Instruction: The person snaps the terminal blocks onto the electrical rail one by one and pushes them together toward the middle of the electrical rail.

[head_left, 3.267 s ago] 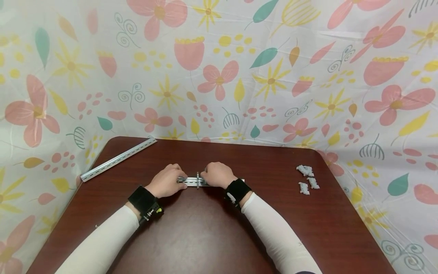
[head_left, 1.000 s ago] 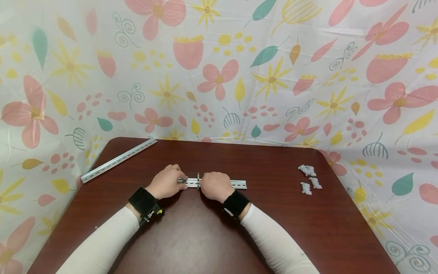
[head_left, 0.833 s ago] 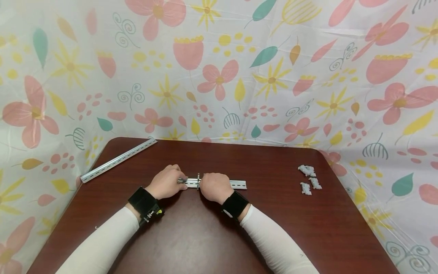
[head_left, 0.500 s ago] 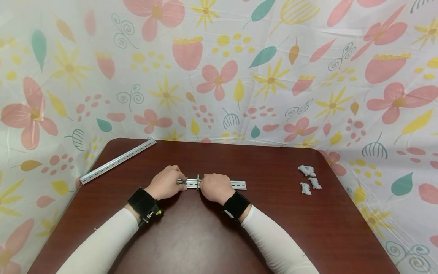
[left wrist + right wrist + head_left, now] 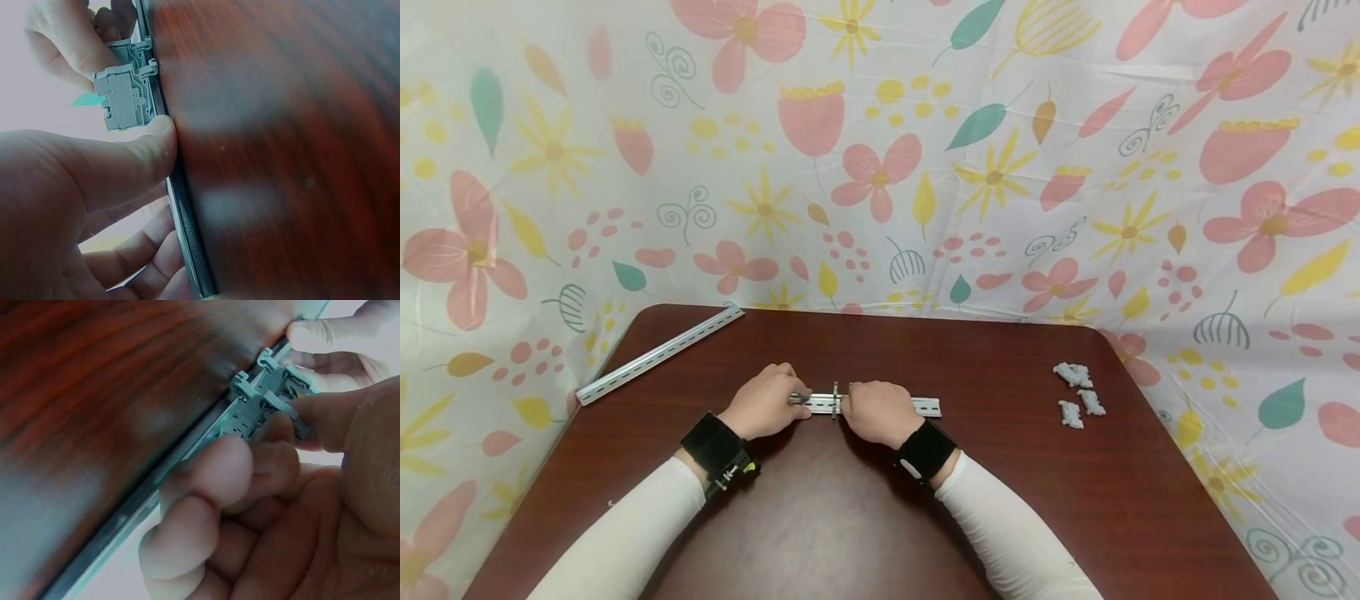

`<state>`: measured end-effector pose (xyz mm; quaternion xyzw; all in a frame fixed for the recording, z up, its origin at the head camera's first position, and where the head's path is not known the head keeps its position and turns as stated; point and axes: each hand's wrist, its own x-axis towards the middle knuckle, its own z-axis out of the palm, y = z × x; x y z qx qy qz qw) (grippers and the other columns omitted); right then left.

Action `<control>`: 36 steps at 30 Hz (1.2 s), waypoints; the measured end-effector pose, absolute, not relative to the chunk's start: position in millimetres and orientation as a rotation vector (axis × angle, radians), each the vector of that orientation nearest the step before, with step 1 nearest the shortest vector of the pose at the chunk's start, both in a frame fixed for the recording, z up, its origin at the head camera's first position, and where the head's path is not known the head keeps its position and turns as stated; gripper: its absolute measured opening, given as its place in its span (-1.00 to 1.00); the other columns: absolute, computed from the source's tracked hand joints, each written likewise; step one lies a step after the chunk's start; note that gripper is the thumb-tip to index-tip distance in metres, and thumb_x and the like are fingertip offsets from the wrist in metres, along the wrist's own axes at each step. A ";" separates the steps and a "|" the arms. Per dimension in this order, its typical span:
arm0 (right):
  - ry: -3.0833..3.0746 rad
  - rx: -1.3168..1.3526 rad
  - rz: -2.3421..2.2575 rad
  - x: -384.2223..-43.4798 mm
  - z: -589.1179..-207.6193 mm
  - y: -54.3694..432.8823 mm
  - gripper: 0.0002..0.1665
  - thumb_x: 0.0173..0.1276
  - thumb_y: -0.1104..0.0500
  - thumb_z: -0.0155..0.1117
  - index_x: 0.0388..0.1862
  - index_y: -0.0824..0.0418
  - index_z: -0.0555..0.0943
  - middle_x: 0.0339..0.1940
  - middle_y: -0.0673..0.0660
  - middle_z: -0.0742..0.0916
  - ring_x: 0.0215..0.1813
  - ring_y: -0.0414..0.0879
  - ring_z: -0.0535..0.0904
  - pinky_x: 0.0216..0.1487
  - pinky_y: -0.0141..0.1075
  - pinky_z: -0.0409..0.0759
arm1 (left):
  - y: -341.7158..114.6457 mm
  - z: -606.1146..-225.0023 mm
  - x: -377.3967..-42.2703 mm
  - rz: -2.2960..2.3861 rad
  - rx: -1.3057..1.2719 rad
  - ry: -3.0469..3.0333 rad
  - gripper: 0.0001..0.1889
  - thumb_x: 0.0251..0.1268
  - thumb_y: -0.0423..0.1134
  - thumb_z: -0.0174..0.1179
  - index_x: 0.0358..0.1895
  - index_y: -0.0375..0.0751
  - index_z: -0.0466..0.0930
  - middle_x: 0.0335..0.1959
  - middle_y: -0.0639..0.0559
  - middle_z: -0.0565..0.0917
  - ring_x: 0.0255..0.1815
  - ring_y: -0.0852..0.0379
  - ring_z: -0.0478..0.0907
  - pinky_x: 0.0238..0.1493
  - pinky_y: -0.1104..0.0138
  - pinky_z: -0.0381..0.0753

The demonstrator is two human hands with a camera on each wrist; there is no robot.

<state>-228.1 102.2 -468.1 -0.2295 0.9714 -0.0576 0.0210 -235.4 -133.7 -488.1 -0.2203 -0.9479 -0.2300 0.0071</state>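
Observation:
A short slotted DIN rail [image 5: 928, 407] lies crosswise in front of me. My left hand [image 5: 766, 402] grips its left end, thumb along the near edge and fingers on the far side. A thin grey terminal block [image 5: 125, 100] stands upright on the rail, just right of the left thumb. My right hand [image 5: 882, 412] pinches a second grey terminal block [image 5: 240, 415] between thumb and forefinger, right at the rail and close beside the first. From the head view the right hand hides most of this second block; its other fingers are curled.
A longer slotted rail [image 5: 658, 354] lies slanted at the table's back left. Several loose grey terminal blocks [image 5: 1071, 373] lie at the right side. A flower-patterned curtain [image 5: 880, 167] hangs behind the brown table [image 5: 820, 517].
The right hand has shifted slightly right, showing a small gap beside the first terminal block. Compared with the oldest frame, more of the rail's right end shows. The left hand keeps its grip.

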 end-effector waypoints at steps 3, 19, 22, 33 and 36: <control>2.998 -0.709 -0.209 -226.6 -463.3 106.7 -0.58 0.76 -0.01 0.15 -0.35 0.12 0.65 -0.58 0.02 0.58 -0.50 -0.08 0.60 -0.51 -0.12 0.60 | -133.5 -488.1 -234.9 -0.717 -0.694 -2.972 -0.73 0.34 -0.14 0.63 0.03 -0.13 0.93 -0.15 0.06 0.65 -0.09 0.04 0.55 -0.16 0.18 0.64; 3.102 -0.552 -0.466 -256.3 -466.4 180.1 -0.53 0.79 -0.11 0.14 -0.31 0.16 0.53 -0.46 0.07 0.53 -0.43 -0.03 0.50 -0.36 -0.06 0.55 | -136.0 -487.1 -231.8 -0.735 -0.722 -2.968 -0.74 0.39 -0.15 0.60 0.07 -0.11 0.92 -0.12 0.05 0.65 -0.03 -0.01 0.57 -0.15 0.16 0.64; 3.140 -0.427 -0.441 -257.1 -451.7 190.6 -0.58 0.75 -0.05 0.21 -0.30 0.19 0.54 -0.44 0.11 0.56 -0.41 0.02 0.54 -0.34 -0.03 0.58 | -136.2 -487.0 -231.8 -0.732 -0.725 -2.964 -0.74 0.39 -0.15 0.61 0.06 -0.12 0.92 -0.13 0.05 0.65 -0.05 -0.01 0.57 -0.16 0.16 0.64; 3.201 -0.122 -0.391 -276.2 -449.1 261.9 -0.49 0.74 -0.10 0.20 -0.12 0.37 0.57 -0.27 0.30 0.64 -0.27 0.25 0.67 -0.20 0.17 0.68 | -134.1 -484.2 -230.1 -0.726 -0.716 -2.967 -0.74 0.38 -0.15 0.61 0.05 -0.12 0.92 -0.12 0.05 0.66 -0.04 -0.01 0.56 -0.18 0.17 0.62; 3.201 -0.061 -0.407 -279.7 -452.1 286.5 -0.40 0.75 -0.15 0.17 -0.05 0.45 0.56 -0.16 0.42 0.67 -0.16 0.37 0.70 -0.11 0.26 0.68 | -133.6 -482.9 -229.2 -0.723 -0.713 -2.971 -0.74 0.39 -0.15 0.61 0.05 -0.12 0.92 -0.11 0.05 0.66 -0.03 -0.01 0.56 -0.17 0.17 0.62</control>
